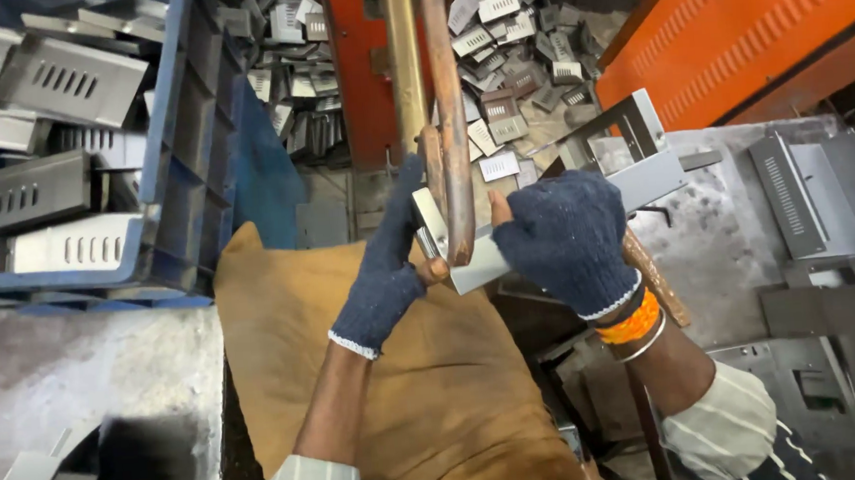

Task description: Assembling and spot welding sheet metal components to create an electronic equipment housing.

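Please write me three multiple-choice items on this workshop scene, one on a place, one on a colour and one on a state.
1. Where does the blue crate of slotted metal parts stand?
A. at the upper left
B. at the lower right
C. on the brown cloth

2. What colour are the knit gloves on both hands?
A. white
B. dark blue
C. orange

3. How is the grey metal bracket held?
A. it lies untouched on the bench
B. one hand alone lifts it
C. both hands grip it at the copper rods

Answers:
1. A, the crate fills the upper left corner, beside the brown cloth.
2. B, the left hand and the right hand both wear dark blue gloves.
3. C, both hands close on the bracket where the copper rods come down to it.
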